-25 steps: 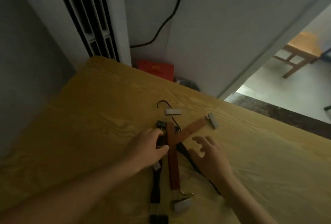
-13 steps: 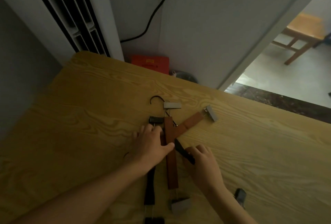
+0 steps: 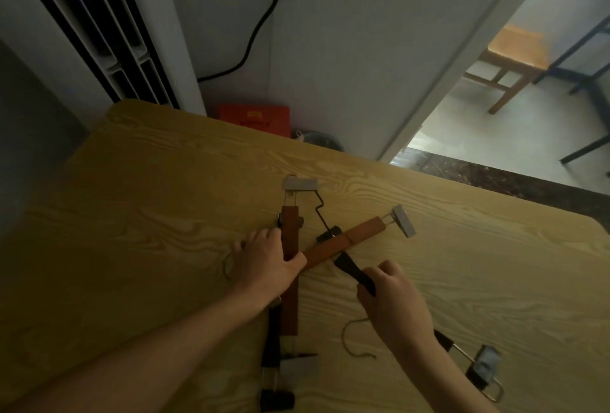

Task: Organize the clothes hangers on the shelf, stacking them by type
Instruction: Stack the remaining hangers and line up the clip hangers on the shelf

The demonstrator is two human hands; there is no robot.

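pale wood-grain tabletop [image 3: 171, 201], white wall [image 3: 346, 49], open doorway [image 3: 495, 122].

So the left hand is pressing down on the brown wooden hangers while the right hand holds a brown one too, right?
Not quite. In the head view the right hand grips a black hanger, not a brown one. The left hand does press on the brown wooden hangers, which lie crossed on the table.
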